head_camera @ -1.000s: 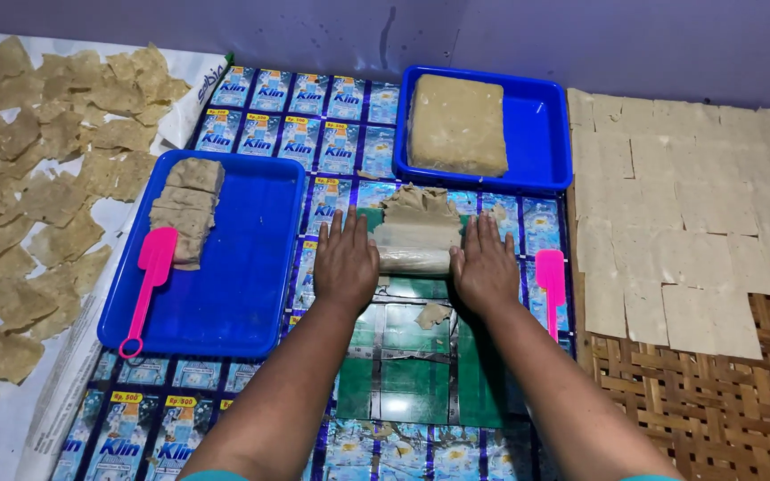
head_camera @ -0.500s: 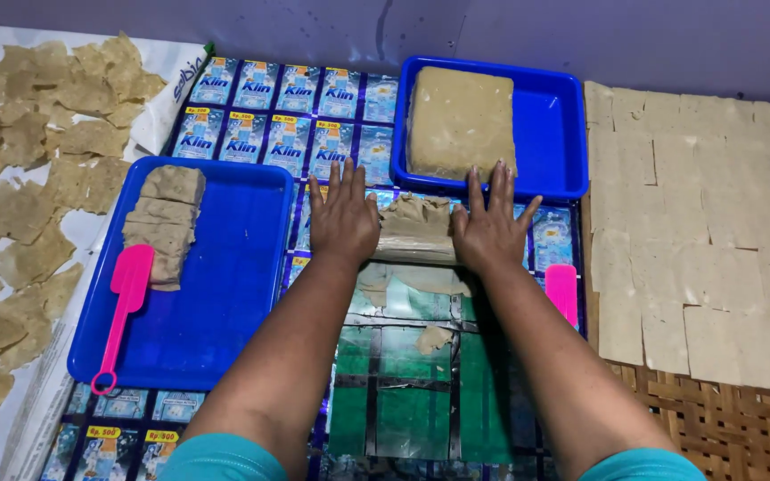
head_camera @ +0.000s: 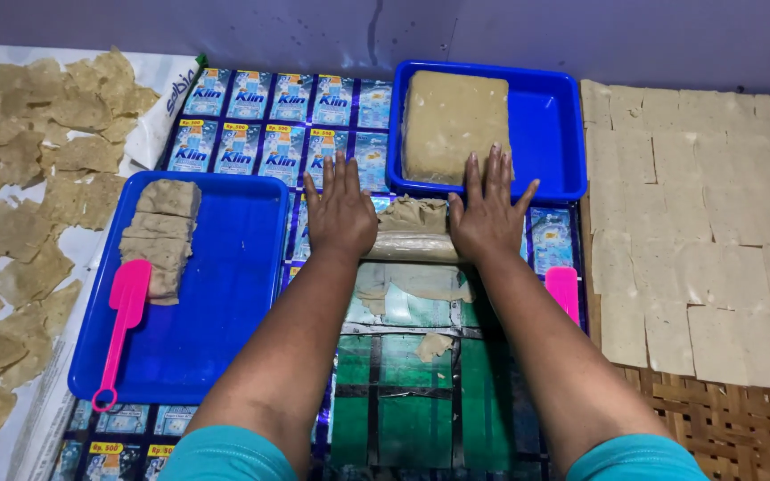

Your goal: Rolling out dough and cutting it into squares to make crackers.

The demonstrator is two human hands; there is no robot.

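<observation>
Hands, left (head_camera: 340,214) and right (head_camera: 489,214), press flat, fingers spread, on roller (head_camera: 412,247), seemingly near tray edge (head_camera: 483,191).

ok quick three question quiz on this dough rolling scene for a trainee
1. True or false: both palms press flat on the pale cylindrical roller.
2. Which holds the big tan rectangular dough block? A) the far blue plastic tray B) the near blue plastic tray C) the woven mat
3. Name the tool lying on the near tray's left part, beside the stacked dough slices.

Key
1. True: the left hand and right hand lie open on it.
2. A
3. The pink plastic spatula.
</observation>
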